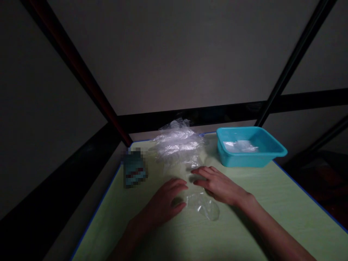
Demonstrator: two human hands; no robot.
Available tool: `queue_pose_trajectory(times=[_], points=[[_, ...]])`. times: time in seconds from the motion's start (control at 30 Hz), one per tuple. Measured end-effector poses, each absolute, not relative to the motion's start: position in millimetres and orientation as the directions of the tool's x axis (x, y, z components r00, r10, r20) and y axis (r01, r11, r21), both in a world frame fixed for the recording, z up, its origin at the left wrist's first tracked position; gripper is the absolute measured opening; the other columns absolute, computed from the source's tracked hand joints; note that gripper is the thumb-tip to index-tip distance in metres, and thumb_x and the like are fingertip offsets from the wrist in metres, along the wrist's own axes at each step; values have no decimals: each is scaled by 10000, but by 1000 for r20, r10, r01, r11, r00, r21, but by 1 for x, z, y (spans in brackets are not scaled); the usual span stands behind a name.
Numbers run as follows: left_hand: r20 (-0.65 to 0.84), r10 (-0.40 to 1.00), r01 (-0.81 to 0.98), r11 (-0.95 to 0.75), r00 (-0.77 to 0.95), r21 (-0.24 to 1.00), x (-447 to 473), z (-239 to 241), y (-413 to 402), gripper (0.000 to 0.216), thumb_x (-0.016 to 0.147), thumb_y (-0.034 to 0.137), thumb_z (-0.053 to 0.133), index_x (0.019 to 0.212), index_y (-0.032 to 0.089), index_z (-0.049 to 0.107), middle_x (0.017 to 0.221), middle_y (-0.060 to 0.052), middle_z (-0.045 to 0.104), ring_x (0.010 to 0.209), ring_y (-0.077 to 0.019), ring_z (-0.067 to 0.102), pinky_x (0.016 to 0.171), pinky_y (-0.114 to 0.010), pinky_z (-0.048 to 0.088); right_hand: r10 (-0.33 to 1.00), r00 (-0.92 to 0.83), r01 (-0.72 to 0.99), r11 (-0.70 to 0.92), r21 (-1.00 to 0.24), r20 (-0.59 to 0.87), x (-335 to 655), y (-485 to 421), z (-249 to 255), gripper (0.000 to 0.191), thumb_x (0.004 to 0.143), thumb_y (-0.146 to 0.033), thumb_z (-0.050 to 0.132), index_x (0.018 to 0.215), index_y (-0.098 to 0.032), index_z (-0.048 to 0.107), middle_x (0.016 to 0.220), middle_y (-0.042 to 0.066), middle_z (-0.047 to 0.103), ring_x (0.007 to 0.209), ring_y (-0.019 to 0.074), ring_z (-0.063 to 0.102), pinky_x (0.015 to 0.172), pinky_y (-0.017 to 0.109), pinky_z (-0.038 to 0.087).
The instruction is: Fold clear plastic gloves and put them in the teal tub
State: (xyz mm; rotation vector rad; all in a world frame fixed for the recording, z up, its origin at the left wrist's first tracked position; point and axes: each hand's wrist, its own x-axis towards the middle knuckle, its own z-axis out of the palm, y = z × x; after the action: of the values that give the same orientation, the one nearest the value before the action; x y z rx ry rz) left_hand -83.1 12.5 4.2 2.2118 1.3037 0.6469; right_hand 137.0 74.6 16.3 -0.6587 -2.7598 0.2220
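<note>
A clear, thin plastic piece [202,206], perhaps a bag, lies on the table between and just below my hands. My left hand [170,199] is beside its left edge, thumb and fingers apart with nothing between them. Over its far end reaches my right hand [213,181], fingers stretched to the left and spread from the thumb. Whether the right fingertips touch the plastic, I cannot tell. Beyond both hands sits a heap of crinkled clear plastic bags [178,141], shiny and loosely piled.
A turquoise plastic basin [241,160] stands at the back right, with a whitish plastic packet [240,146] inside. A pixelated dark item [135,168] lies at the left. The pale green table [272,210] has a blue edge and stands against a wall panel [185,61].
</note>
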Motion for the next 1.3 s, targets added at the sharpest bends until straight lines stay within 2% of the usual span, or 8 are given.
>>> queue_pose_trajectory(times=[0.2, 0.37, 0.5, 0.73, 0.97, 1.1, 1.2, 1.3], points=[[123, 871, 639, -438, 476, 632, -87, -7, 14, 550, 594, 226, 689, 1119, 212, 525, 1239, -82, 462, 1143, -262, 398, 978, -391, 305, 444, -861, 404, 894, -195, 247, 139, 81, 6, 169, 784, -117, 487, 883, -148, 621, 1242, 74, 483, 1217, 216, 327, 1036, 406, 196], [116, 852, 662, -476, 511, 580, -90, -10, 14, 649, 545, 269, 736, 1149, 197, 507, 1292, -106, 408, 1185, -289, 345, 998, -412, 266, 419, -880, 354, 892, -283, 221, 141, 81, 10, 245, 731, -89, 508, 954, -147, 592, 1240, 77, 489, 1213, 207, 342, 1029, 383, 243], [137, 849, 668, -491, 509, 558, -91, -13, 13, 609, 558, 268, 726, 1127, 207, 519, 1296, -94, 405, 1185, -288, 343, 997, -409, 268, 428, -877, 359, 885, -296, 218, 142, 80, 11, 178, 687, -63, 538, 830, -134, 616, 1320, 102, 391, 1254, 227, 267, 1026, 367, 251], [146, 836, 694, -525, 529, 492, -92, -15, 14, 640, 563, 263, 719, 1152, 185, 484, 1277, -93, 422, 1162, -266, 371, 984, -385, 302, 444, -860, 346, 870, -352, 253, 140, 79, 10, 104, 724, -80, 500, 761, -148, 569, 1095, 91, 556, 1106, 201, 446, 1022, 373, 241], [235, 869, 694, -490, 435, 528, -94, -15, 19, 298, 728, 86, 456, 984, 182, 577, 1064, -68, 583, 989, -190, 521, 877, -319, 398, 502, -795, 227, 768, -599, 342, 141, 76, 21, 171, 682, -29, 471, 747, -186, 458, 969, 43, 588, 974, 180, 513, 996, 400, 244], [171, 951, 583, -293, 256, 757, -91, -6, 18, 146, 753, 174, 468, 795, 154, 606, 795, -50, 634, 757, -174, 591, 691, -269, 457, 580, -757, 111, 568, -815, 301, 144, 75, 23, 143, 733, -52, 433, 736, -193, 405, 855, 31, 574, 859, 167, 543, 836, 363, 384], [-64, 973, 290, -4, 223, 957, -89, 1, 12, 200, 744, 326, 514, 679, 145, 569, 601, -13, 597, 513, -131, 564, 477, -212, 431, 616, -762, -55, 247, -967, 201, 146, 74, 21, 89, 828, -170, 424, 753, -193, 382, 674, -15, 523, 701, 142, 567, 716, 326, 428], [-238, 919, 23, 243, 316, 970, -88, 2, 9, 280, 736, 398, 508, 666, 134, 566, 544, -6, 584, 373, -110, 512, 357, -194, 375, 556, -822, -190, -62, -980, 124, 146, 75, 18, 114, 838, -270, 482, 830, -179, 414, 640, -45, 515, 570, 110, 572, 756, 359, 423]])
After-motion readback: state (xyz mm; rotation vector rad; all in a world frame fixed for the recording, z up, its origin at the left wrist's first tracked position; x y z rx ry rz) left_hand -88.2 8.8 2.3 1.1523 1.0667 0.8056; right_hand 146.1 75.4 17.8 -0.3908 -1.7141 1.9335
